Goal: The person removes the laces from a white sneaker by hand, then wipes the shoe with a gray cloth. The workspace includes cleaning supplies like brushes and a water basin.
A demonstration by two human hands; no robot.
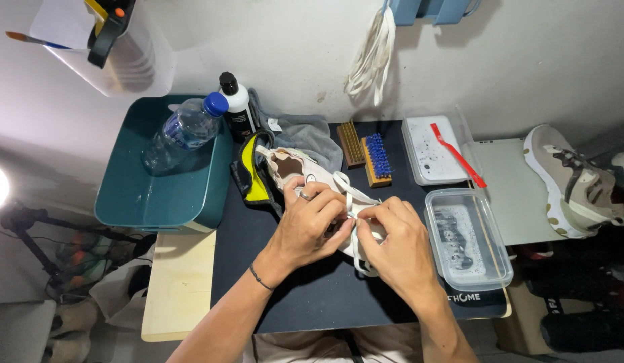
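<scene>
Bin (134, 202), teal, is sitting at the far left with a water bottle (184, 131) lying across its top, and a black-capped white bottle (239, 107) is standing just beside it. Your left hand (310, 225) is clamping down on the pale shoe (292, 168) in the middle of the dark worktop (312, 296), fingers curled over its upper. Your right hand (396, 238) is touching it alongside, fingers pinching a white lace (358, 202). Behind the shoe two brushes (367, 151) are lying side by side. Further right a red-handled brush (458, 154) is resting on a white lid (430, 151), a clear tub (468, 238) is holding soapy water, and a second shoe (577, 181) is lying at the far right.
</scene>
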